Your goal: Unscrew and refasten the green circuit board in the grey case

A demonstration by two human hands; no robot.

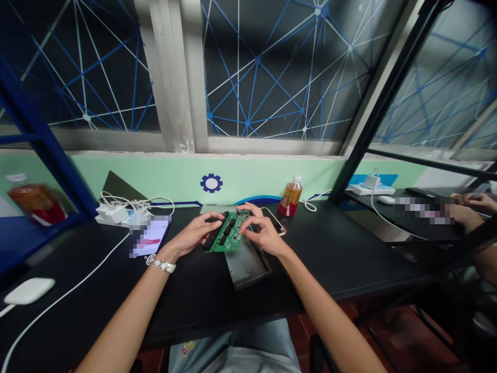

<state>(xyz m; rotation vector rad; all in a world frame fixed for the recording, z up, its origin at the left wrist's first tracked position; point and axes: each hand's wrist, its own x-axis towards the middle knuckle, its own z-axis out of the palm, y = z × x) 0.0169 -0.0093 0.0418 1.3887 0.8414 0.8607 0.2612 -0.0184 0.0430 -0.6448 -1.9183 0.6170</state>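
A green circuit board (233, 235) with black parts is held tilted above the desk between my two hands. My left hand (198, 230) grips its left side, where a long black strip (216, 234) runs along the edge. On the opposite side, the fingers of my right hand (262, 230) are closed on the board's right edge. Beneath the board lies a shallow grey metal tray-like casing (248, 267), partly covered by the board and my hands. A phone (274, 220) with a pale edge lies just behind my right hand, half hidden.
A drink bottle (290, 197) stands at the back right of the black desk (330, 254). At left are a lit phone (151, 237), a power strip (120, 215) with plugs and cables, and a white device (30, 291). Another person's hand (479, 202) shows far right beyond a black frame.
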